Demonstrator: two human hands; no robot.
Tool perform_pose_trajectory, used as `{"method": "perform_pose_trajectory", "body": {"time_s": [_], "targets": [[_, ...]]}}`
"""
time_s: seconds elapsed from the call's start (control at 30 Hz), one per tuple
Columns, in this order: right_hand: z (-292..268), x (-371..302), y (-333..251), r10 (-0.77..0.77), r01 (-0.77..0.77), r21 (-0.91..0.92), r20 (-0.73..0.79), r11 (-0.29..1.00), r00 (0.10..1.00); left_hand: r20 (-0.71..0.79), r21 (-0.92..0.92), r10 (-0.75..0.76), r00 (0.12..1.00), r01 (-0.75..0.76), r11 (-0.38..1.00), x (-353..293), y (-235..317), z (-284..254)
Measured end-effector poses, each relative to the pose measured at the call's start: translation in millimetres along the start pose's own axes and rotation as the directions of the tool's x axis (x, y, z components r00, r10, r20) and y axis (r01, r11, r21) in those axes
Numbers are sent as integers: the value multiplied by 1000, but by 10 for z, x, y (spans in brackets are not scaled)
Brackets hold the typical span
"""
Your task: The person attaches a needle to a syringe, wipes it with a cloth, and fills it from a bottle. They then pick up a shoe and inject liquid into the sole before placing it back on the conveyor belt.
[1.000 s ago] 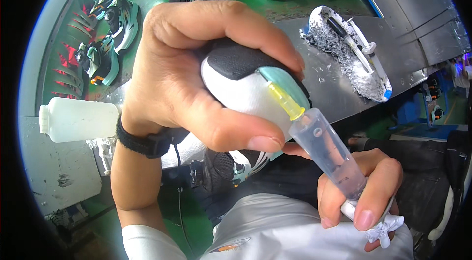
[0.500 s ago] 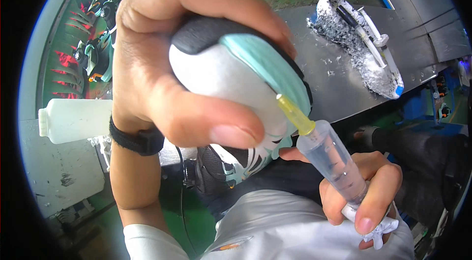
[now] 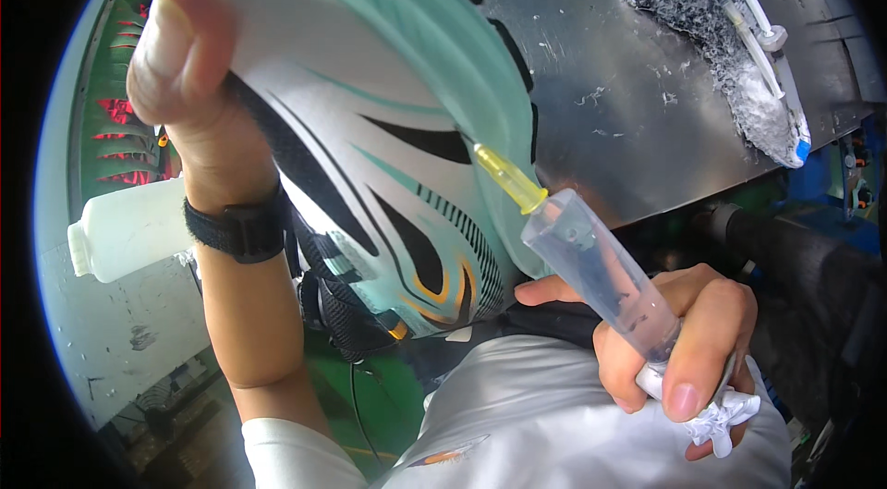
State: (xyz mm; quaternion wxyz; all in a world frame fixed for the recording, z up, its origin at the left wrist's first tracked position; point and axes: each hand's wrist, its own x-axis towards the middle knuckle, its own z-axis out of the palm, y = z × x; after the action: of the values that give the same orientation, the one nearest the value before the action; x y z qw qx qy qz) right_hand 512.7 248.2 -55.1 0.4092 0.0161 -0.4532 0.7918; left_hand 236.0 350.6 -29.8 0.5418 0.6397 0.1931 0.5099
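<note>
My left hand, with a black strap round the wrist, is closed on a sneaker at its upper left edge. The sneaker has a white and mint side with black and orange marks, turned toward me and tilted. In my right hand is a clear syringe with a yellow needle hub. Its needle end points up-left and meets or nearly meets the seam between the shoe's upper and mint sole. A crumpled white tissue is bunched at the syringe's rear end, by the same fingers.
On the metal table lies a fluffy black-and-white pad carrying a brush-like tool and a white stick. A white plastic bottle lies behind my left forearm. Dark trousers show at right. A cable hangs below the shoe.
The sneaker has turned and come closer, from its toe facing me to its side. My left hand has moved left and up with it. The syringe has shifted slightly left and up.
</note>
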Motion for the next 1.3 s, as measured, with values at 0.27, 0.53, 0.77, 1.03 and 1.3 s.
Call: {"method": "perform_pose_trajectory", "body": {"time_s": [0.27, 0.53, 0.77, 1.03, 1.3], "targets": [[-4, -38, 36, -30, 32, 28, -60, 999, 998, -191, -13, -92, 977, 91, 996, -172, -94, -399], [-23, -283, 139, 62, -43, 123, -159, 992, 985, -378, -35, -191, 906, 192, 981, -452, -153, -752], [-38, -719, 298, 36, 71, 443, -227, 894, 973, -532, -52, -295, 794, 316, 947, -751, -87, -775], [-276, -1088, 350, 45, 106, 597, -232, 795, 972, -644, -63, -366, 672, 430, 901, -811, -212, -820], [-414, -1091, 493, 15, 122, 677, -193, 726, 981, -762, -67, -378, 526, 516, 854, -1310, 142, 113]]}}
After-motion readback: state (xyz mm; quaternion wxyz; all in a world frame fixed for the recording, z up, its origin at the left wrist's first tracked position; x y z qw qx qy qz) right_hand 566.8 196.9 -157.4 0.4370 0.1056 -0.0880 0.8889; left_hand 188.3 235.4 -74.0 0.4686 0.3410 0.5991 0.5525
